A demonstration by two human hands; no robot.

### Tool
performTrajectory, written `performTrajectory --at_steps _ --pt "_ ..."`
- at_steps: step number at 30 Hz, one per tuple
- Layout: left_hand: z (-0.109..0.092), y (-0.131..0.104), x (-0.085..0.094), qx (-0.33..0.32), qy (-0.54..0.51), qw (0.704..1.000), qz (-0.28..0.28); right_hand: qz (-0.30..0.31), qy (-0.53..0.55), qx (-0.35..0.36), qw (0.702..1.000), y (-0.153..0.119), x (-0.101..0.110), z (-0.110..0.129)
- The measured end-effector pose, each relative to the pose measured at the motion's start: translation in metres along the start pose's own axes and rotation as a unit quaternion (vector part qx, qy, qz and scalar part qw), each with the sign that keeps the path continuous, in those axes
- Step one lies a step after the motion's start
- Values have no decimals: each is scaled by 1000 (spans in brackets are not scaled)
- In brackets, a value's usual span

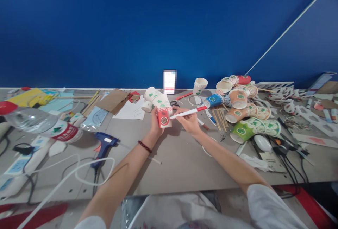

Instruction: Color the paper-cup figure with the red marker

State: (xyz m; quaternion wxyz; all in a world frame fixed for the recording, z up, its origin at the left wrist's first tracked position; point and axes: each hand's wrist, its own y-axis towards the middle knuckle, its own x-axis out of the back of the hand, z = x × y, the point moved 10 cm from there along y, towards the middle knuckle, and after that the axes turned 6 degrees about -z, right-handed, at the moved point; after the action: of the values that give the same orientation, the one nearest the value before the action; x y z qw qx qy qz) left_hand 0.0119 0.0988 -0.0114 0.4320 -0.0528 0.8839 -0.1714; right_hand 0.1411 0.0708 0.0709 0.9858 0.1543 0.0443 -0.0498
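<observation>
A red paper cup (164, 116) is gripped by the left hand (155, 123) near the middle of the worktop (179, 162), fingers wrapped round its side. A couple of white cups (155, 99) are stuck on at about 11 o'clock from it. A red-and-white pen (188, 112) is pinched in the right hand (190, 121), fingers closed on the barrel, tip touching the red cup's side. A blue glue gun (104, 144) is parked over at 8 o'clock, and a pile of cups (243, 113) sits at 3 o'clock.
</observation>
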Motion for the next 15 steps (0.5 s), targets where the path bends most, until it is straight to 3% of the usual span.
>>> performTrajectory --at_steps 11,15 --pt "-1 -3 -4 6 18 1000 13 31 -1 -11 999 -1 -6 5" --pt "0 -1 -2 3 7 1000 9 10 15 -14 1000 -1 -4 4"
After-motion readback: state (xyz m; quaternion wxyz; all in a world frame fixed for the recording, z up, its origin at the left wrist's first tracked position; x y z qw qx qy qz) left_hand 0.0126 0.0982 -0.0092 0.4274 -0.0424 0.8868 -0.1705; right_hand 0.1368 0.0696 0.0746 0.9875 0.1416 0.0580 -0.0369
